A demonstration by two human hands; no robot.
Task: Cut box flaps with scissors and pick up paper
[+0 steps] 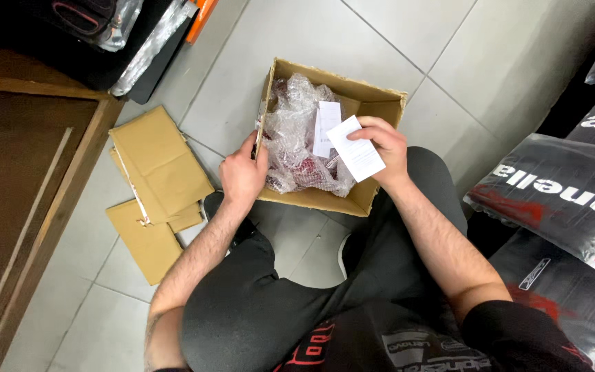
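I'm sitting over an open cardboard box [370, 103] on the grey tile floor [297, 41], box just ahead of my knees. My right hand [383, 145] pinches a small white paper slip [357, 149] betw. thumb and fingers, held up at the box's right side, above the near right corner. Slip is tilted, lower end pointing toward me. My left hand [242, 173] grips the box's left wall, thumb on the rim, fingers curled round the outside.

Inside the box: a bubble-wrapped bundle [296, 131] w/ sth dark red showing through, filling most of the space. A second white slip [326, 128] lies on top of the wrap, just left of the one I'm holding, close but can't tell if they touch.

Left of the box, flat cardboard pieces [156, 176] stacked on the floor, near my left hand but apart from it. Wooden furniture [22, 179] further left. Black plastic packages [559, 193] w/ white and red print piled on my right.
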